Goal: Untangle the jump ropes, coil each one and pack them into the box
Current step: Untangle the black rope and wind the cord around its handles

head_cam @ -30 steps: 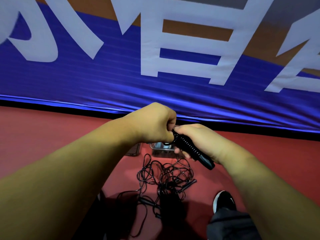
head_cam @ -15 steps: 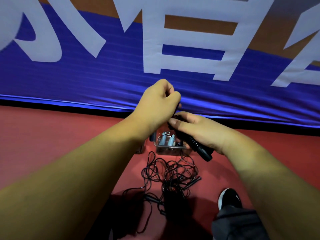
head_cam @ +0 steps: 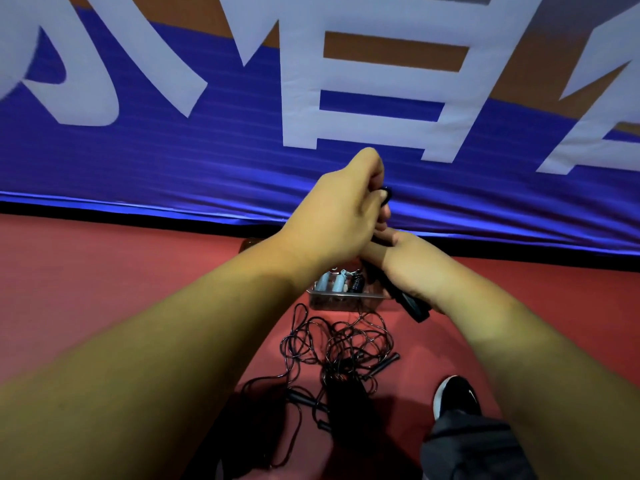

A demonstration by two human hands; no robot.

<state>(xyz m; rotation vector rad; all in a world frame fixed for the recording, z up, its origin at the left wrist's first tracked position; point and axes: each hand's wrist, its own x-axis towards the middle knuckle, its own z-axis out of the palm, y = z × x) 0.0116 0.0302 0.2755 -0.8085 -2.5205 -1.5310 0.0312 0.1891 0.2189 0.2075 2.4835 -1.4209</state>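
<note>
Near the far edge of the red floor (head_cam: 104, 271), below the blue banner with large white characters (head_cam: 173, 150), a small clear plastic box (head_cam: 346, 302) already holds two light-blue coiled ropes (head_cam: 332, 282) and one black coiled rope (head_cam: 357, 282), so part of the packing looks done. Nearer the person, a loose tangle of thin black jump ropes (head_cam: 339, 344) with slim handles lies unsorted beside a black shoe (head_cam: 455, 396); that heap appears to be the bulk of what remains. Above the box, the right hand (head_cam: 412, 268) is wrapped round a black ribbed handle (head_cam: 408, 304), whose end juts out below the palm. The left hand (head_cam: 341, 209) sits just above it, fingers curled and pinching a loop of black cord (head_cam: 385, 197); this reads as winding one rope round its handle, a coil not yet finished. Compared with a second ago, the left hand has risen from level with the right to above it and carried the cord up. Both hands sit farther up the view, so the box and its coils, then mostly hidden, show clearly, and less of the handle is visible.
</note>
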